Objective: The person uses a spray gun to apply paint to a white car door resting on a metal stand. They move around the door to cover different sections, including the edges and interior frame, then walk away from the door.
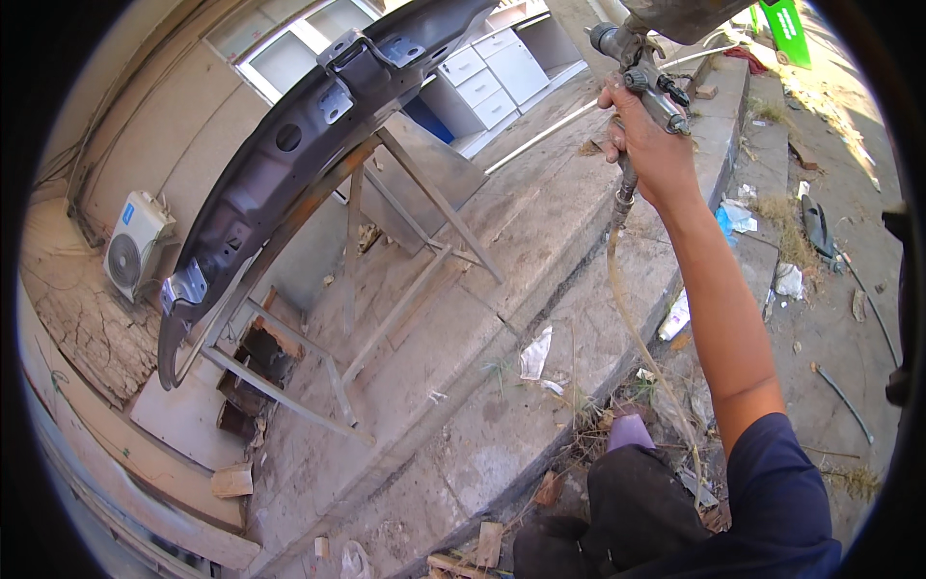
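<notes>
My right hand (648, 145) is raised at the upper right, its fingers wrapped round the handle of a paint spray gun (641, 82). A dark cup (690, 14) sits on top of the gun, cut off by the picture's upper edge. From the bottom of the handle a yellowish air hose (622, 289) hangs down to the ground by my legs. To the left, apart from the gun, a dark grey car body panel (256, 198) with holes and metal brackets rests on a metal stand (439, 207). My left hand is out of the picture.
Concrete steps (463, 386) run diagonally below the stand, with paper scraps and rubble on them. An air conditioner unit (137, 246) stands by the wall at left. White cabinets (487, 82) are behind the panel. Litter and a dark shoe (818, 227) lie at right.
</notes>
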A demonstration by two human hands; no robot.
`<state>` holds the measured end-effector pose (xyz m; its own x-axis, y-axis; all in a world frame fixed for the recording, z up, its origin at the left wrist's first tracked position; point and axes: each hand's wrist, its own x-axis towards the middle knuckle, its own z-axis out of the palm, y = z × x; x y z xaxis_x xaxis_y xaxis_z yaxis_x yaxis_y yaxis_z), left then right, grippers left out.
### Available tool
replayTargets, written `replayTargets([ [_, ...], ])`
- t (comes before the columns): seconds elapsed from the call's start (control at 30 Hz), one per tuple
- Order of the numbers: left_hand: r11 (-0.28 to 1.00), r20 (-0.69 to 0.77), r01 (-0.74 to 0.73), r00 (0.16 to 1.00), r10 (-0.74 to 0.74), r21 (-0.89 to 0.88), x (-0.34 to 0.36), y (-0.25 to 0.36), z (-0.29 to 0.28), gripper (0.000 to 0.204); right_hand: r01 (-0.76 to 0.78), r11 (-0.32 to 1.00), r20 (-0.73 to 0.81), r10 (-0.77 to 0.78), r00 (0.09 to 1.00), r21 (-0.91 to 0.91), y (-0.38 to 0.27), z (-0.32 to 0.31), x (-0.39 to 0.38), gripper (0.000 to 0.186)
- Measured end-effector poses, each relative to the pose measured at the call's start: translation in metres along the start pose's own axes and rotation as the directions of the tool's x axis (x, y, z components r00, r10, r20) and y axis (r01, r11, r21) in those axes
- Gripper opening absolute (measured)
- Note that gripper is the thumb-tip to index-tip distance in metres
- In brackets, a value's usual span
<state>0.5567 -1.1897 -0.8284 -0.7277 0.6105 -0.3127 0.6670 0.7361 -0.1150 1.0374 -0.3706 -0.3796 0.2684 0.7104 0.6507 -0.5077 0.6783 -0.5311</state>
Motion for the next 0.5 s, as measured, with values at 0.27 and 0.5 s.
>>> replayTargets([
  [0.27,0.999,0.022,-0.037,0.999,0.037,0.012,0.004,0.0,0.002,0.048,-0.098,0.991,0.083,0.09,0.992,0.097,0.041,-0.009,-0.015,0.024],
  [0.5,0.982,-0.068,-0.167,0.983,0.173,0.087,0.0,-0.018,0.013,0.047,-0.279,0.957,0.371,0.232,0.899,0.076,0.062,0.005,-0.056,0.019],
])
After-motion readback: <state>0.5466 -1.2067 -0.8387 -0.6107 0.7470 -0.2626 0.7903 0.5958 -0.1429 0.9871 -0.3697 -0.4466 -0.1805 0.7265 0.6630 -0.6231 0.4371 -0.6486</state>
